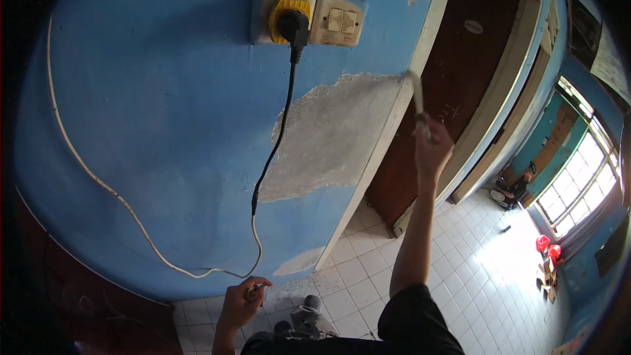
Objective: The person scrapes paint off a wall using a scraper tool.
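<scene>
Nearest, a dark sleeve [420, 322] covers the person's upper right arm. The right hand [434, 148] has its grip closed around a thin-bladed tool [418, 95], tip up at the wall's pale edge [388, 118], beside a bare grey patch [328, 138] in blue paint. The left hand [238, 304], low down, curls around a small brownish object [251, 294], its kind unclear. Above, a black plug [294, 26] fills a socket [263, 13].
</scene>
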`<state>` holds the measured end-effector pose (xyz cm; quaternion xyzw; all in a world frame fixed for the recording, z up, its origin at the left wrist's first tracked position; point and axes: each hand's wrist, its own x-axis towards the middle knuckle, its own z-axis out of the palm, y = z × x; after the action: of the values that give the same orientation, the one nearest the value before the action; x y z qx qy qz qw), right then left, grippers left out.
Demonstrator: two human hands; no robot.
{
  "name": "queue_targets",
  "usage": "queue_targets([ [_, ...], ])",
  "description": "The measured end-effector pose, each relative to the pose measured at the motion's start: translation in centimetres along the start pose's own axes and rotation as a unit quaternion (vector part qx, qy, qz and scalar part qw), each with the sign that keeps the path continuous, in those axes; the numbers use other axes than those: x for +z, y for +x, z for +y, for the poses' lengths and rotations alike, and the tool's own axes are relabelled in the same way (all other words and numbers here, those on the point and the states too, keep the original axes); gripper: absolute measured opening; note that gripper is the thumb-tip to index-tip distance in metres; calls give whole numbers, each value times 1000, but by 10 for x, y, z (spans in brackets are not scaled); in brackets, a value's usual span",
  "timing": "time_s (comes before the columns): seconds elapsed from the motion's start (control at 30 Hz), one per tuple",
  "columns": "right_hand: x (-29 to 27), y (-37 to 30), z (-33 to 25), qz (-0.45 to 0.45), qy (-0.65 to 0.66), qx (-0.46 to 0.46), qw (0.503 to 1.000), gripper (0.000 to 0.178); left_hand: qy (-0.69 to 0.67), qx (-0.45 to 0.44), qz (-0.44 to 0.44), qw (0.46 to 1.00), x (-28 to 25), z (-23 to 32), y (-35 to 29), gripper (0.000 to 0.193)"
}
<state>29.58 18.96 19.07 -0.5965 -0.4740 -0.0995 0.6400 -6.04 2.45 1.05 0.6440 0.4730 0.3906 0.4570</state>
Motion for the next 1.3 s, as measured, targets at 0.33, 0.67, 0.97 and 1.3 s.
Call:
queue_targets([
  [0.33,-22,-6,-16,-38,47,-36,998,24,7,-54,62,997,-14,-15,-12,12],
  [0.67,-18,-38,-2,-36,85,-21,996,23,-5,-24,41,999,-7,-12,-11,13],
  [0.97,12,-20,4,13,137,0,990,22,-9,-28,31,999,-6,-7,-17,14],
  [1.3,20,17,-19,83,98,-60,990,22,1,-61,45,997,-9,-3,-26,14],
])
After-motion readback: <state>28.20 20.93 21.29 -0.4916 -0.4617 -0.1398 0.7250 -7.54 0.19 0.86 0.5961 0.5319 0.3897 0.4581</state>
